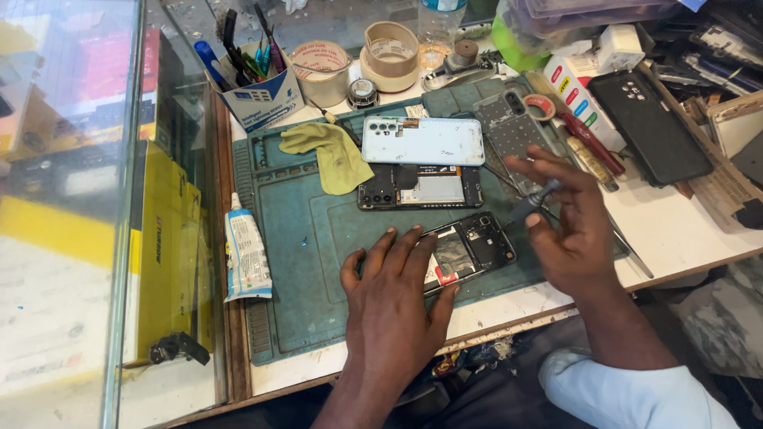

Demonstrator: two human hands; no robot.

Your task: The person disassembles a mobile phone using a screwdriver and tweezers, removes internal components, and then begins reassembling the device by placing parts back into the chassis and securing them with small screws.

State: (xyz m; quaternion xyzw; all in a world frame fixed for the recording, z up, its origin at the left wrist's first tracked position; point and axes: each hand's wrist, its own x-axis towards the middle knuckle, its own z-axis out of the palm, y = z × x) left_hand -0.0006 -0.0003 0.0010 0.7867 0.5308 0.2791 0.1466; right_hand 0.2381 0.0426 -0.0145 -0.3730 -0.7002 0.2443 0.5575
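Note:
My left hand (395,300) lies flat, fingers spread, pressing on the near end of an opened black phone (470,246) that rests on the teal work mat (302,238). My right hand (566,222) hovers just right of that phone, pinching a small dark screwdriver (534,200) whose tip points down toward the phone's upper corner. Behind it lies a second opened phone (419,187) with its board exposed, and a white back cover (424,141) sits beyond that.
A yellow cloth (334,155) and a glue tube (245,254) lie on the mat's left. Tape rolls (391,52), a tool box with pens (258,91), a grey back cover (513,131) and a black phone case (648,123) crowd the back and right. Glass panel (119,214) at left.

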